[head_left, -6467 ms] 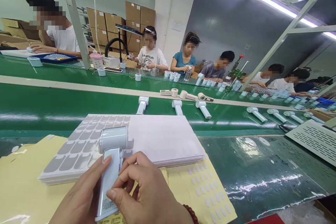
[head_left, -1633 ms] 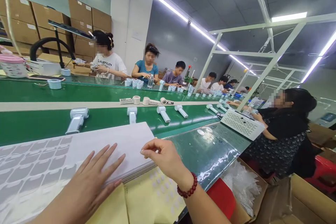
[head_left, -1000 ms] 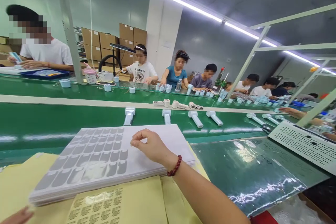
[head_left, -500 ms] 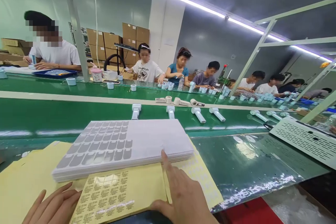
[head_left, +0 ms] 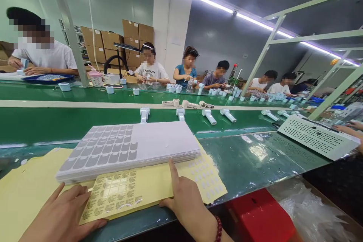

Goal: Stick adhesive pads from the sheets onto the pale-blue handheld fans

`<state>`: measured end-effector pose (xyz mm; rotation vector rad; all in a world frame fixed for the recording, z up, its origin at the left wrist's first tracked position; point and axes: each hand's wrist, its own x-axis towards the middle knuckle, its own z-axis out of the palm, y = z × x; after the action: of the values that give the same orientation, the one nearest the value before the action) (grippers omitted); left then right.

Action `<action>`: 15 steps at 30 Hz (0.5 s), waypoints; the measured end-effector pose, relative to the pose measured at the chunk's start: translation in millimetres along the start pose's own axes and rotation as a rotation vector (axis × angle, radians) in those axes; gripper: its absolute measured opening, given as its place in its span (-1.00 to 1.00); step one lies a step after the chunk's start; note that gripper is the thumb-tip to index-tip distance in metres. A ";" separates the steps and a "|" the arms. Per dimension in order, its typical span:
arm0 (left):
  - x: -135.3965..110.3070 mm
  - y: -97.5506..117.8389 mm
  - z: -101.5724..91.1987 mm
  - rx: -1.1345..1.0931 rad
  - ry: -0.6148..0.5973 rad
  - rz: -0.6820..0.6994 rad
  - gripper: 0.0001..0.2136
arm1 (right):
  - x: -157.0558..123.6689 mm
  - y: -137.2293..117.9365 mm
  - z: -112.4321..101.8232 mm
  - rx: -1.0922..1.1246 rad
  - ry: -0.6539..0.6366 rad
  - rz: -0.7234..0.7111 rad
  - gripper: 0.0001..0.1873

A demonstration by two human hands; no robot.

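My left hand (head_left: 61, 215) lies flat with fingers spread on the left corner of a yellow backing sheet of small printed labels (head_left: 124, 193). My right hand (head_left: 184, 200) rests on that sheet's right edge, index finger stretched toward a white stack of grey sticker sheets (head_left: 130, 149), thumb tucked at the sheet's near edge. Neither hand grips anything. A second yellow sheet with small white stickers (head_left: 207, 179) lies to the right under the stack.
Several white handheld devices (head_left: 210, 116) lie on the green conveyor belt (head_left: 42, 121) behind the stack. A white perforated box (head_left: 314, 136) sits at the right, a red stool (head_left: 261, 215) below the table edge. Several people work along the far side.
My right hand left the top of the sticker stack and came down onto the label sheet's right edge. My left hand came into view and settled on its left corner. The view shifted.
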<state>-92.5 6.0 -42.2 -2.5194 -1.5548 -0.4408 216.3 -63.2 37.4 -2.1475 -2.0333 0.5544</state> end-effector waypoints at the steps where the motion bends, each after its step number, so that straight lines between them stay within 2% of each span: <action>1: -0.7 -1.1 1.6 -0.008 -0.034 -0.028 -0.38 | 0.0 0.4 0.5 -0.001 -0.003 -0.003 0.21; 6: -10.0 -3.3 3.5 -0.122 -0.083 -0.163 -0.31 | 0.2 6.6 6.8 0.015 0.013 -0.033 0.16; 10: -12.5 7.6 -12.1 -0.311 -0.005 -0.234 -0.11 | 2.7 13.5 14.2 0.056 0.044 -0.065 0.15; 15: -10.7 16.1 -25.0 -0.470 0.036 -0.291 -0.11 | 4.7 13.9 17.6 0.101 0.072 -0.090 0.15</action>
<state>-86.9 -17.2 -21.5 -2.5762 -2.0094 -0.9886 223.3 -62.4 15.5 -1.9794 -2.0075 0.5465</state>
